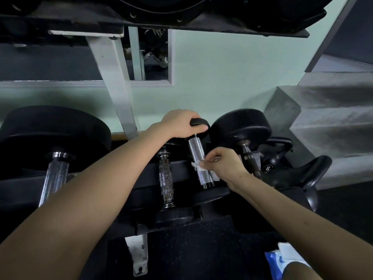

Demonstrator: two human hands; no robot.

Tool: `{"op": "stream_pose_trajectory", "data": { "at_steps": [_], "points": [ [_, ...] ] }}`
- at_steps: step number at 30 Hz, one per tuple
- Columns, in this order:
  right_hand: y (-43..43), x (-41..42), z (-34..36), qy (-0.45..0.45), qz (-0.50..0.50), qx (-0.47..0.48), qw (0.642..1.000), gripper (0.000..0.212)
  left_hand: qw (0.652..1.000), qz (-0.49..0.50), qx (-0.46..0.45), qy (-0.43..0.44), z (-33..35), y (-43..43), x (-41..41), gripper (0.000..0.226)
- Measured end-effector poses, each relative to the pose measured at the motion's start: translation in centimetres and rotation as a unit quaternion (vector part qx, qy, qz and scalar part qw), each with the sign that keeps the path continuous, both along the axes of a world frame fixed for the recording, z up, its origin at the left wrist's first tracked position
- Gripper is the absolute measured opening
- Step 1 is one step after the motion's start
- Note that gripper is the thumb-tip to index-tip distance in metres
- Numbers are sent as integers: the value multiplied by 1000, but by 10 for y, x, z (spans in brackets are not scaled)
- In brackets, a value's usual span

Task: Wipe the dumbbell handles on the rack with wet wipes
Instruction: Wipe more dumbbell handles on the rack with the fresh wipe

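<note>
Left hand: your left hand (179,123) is reaching over the rack and gripping the far head (199,126) of a small dumbbell, fingers curled over its top edge and thumb lying along its near face.
Right hand: your right hand (222,165) is pinching a wet wipe (197,165) between thumb and fingertips, fingers drawn close together, and pressing it against the lower half of that dumbbell's handle.
Handle being wiped: the knurled chrome handle (198,156) is sitting tilted, its far end under your left hand and its near end meeting the near head (210,196), which is resting on the rack.
Wipe: it is showing as a small crumpled white wad on the left side of the handle; how much is wrapping behind the bar you cannot tell.
Neighbouring dumbbells: another chrome-handled dumbbell (166,178) is lying just to the left, a much larger dumbbell (54,158) is sitting at far left, and a dark-handled dumbbell (242,128) is sitting just to the right.
Rack: the black rack (129,178) is carrying them all, with an upper shelf (161,25) overhead.
Wipe pack: a blue-and-white packet (282,259) is lying on the floor at lower right, partly under your right forearm.
</note>
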State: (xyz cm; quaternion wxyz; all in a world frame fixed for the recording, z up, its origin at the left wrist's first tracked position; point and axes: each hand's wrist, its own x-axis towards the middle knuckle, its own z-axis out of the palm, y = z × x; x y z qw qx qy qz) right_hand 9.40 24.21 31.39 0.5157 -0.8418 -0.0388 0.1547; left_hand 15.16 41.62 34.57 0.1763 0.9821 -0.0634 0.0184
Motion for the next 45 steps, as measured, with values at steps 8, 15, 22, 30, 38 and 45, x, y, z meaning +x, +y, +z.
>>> {"op": "stream_pose_trajectory", "data": {
  "at_steps": [8,15,22,30,38,45],
  "points": [
    [2,20,-10,189,100,23,976,15,999,1,-25,-40,-13,-3,5,37],
    [6,23,-7,215,97,14,972,16,997,5,-71,-39,-15,-2,1,33],
    [10,25,17,116,-22,-48,992,44,965,13,-261,-11,-7,5,-6,23],
    [32,-7,-2,-25,7,-167,986,44,994,20,-82,65,8,17,-2,36],
    [64,35,13,-63,-16,-88,994,20,987,-28,-145,59,2,27,-5,19],
    [31,18,11,-19,97,-231,968,42,985,-23,-163,52,-3,26,-5,25]
  ]
}}
